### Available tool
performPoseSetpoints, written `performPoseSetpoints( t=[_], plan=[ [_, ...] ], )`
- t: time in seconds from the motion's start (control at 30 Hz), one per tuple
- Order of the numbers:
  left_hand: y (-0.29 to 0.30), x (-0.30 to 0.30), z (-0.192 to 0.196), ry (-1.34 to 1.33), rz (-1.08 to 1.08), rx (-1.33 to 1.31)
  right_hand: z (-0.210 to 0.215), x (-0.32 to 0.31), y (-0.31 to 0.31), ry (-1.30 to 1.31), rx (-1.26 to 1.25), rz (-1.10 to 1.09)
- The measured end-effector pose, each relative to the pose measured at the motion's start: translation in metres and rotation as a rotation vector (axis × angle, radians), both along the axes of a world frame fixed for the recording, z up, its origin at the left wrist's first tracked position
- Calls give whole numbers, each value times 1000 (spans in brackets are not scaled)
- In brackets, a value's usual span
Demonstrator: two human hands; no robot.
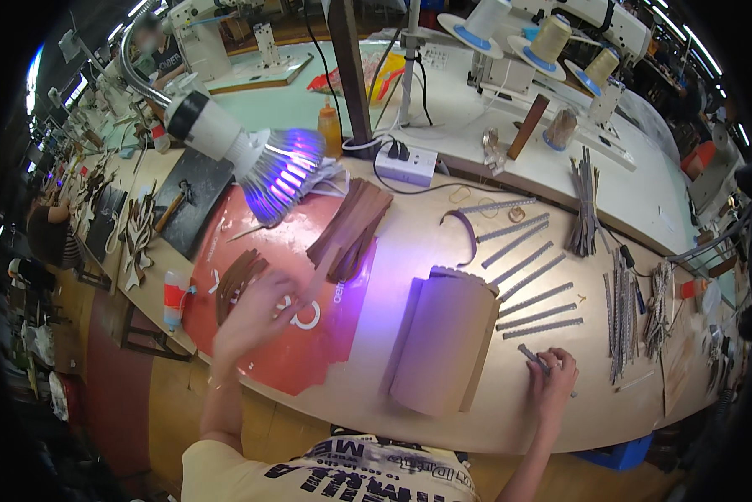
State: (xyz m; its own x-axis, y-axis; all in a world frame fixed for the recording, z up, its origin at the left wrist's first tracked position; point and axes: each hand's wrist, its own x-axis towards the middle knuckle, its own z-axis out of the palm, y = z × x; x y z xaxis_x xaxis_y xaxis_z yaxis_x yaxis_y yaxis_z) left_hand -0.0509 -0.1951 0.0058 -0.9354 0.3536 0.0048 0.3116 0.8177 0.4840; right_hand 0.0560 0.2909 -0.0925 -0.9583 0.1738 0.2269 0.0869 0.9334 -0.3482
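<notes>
My left hand [263, 314], blurred by motion, is over the red sheet [309, 368], its fingers closed on a thin brown strip [319, 276] that points toward a bundle of brown strips [355, 222]. Curved brown strips [240, 280] lie just beyond that hand. At the right, my right hand [554, 375] rests low at the table, fingers closed around one end of a short grey strip [530, 355]. Between the hands stands a curved tan board [444, 343] with a scalloped far edge. Several grey strips [536, 311] fan out to its right.
A lamp [279, 171] on a bendable neck hangs over the red sheet. Behind are an orange bottle [330, 130], a power strip [405, 163] and thread cones [551, 42]. Bundled strips [585, 205] stand at the right. A hammer [173, 207] and a white-and-red bottle [175, 299] are at the left.
</notes>
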Motion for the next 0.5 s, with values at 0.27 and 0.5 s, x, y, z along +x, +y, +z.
performPoseSetpoints(
  t=[0.27, 0.5],
  plan=[
    [65, 54, 92, -219, -380, 743, -21, -3, 7, 144, 172, 74],
    [215, 33, 27, -627, -165, 998, 0, 14, 10, 56, -472, -333]
  ],
)
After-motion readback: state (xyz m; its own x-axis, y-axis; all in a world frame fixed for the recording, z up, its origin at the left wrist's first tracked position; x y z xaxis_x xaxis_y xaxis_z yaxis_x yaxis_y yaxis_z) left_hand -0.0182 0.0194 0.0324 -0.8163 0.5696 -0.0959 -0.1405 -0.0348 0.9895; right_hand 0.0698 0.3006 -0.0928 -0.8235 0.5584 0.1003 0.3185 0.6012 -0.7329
